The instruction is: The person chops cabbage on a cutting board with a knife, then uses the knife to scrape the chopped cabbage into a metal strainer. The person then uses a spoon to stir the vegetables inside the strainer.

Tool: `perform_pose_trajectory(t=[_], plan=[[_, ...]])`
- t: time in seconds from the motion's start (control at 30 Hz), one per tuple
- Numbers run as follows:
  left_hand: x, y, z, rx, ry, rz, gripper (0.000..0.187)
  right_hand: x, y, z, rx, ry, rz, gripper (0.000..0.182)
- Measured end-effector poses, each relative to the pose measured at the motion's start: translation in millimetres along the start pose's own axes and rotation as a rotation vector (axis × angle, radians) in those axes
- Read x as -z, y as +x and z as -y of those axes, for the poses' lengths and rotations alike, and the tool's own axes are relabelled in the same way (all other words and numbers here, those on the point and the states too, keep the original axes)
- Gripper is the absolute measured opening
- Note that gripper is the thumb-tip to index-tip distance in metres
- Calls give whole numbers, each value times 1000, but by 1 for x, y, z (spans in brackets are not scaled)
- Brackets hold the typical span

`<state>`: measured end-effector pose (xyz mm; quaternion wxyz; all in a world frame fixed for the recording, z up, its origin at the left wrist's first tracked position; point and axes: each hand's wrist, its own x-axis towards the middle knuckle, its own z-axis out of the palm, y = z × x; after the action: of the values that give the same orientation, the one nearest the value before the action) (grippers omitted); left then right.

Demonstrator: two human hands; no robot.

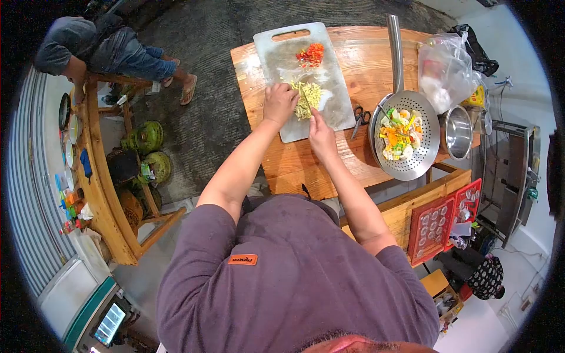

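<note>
On a pale cutting board point(273, 65) lies a heap of finely chopped pale yellow-green vegetable point(312, 93). My right hand point(322, 138) is closed round the handle of a knife point(306, 101), whose narrow blade points away from me across the heap. At the heap's left edge, my left hand point(280, 105) rests with its fingers bent and together, close beside the blade, on the chopped pieces. Farther up the same board sits a small pile of chopped red chili point(312, 55), apart from both hands.
Right of the board lie black-handled scissors point(359, 119). A long-handled perforated strainer point(425, 154) holds cut vegetables. Beyond it are a metal pot point(458, 132) and a plastic bag point(442, 67). Red trays point(432, 226) stand nearer me. Another person point(120, 50) is at the far left.
</note>
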<state>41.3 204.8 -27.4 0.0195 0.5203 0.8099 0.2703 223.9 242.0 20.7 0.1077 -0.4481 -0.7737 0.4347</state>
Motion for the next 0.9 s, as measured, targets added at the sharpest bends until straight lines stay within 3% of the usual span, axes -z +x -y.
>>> perform_pose_trajectory(t=[0.07,0.2,0.37,0.9], plan=[[-4,2,1,11,27,5,13,2,0,6,-151,14,95,44],[-3,3,-2,10,18,5,11,3,-1,-1,-178,-52,134,44],[4,9,-6,38,39,62,14,7,1,-2,-99,67,23,44],[1,12,-8,42,34,64,10,-1,2,1,-146,-37,83,45]])
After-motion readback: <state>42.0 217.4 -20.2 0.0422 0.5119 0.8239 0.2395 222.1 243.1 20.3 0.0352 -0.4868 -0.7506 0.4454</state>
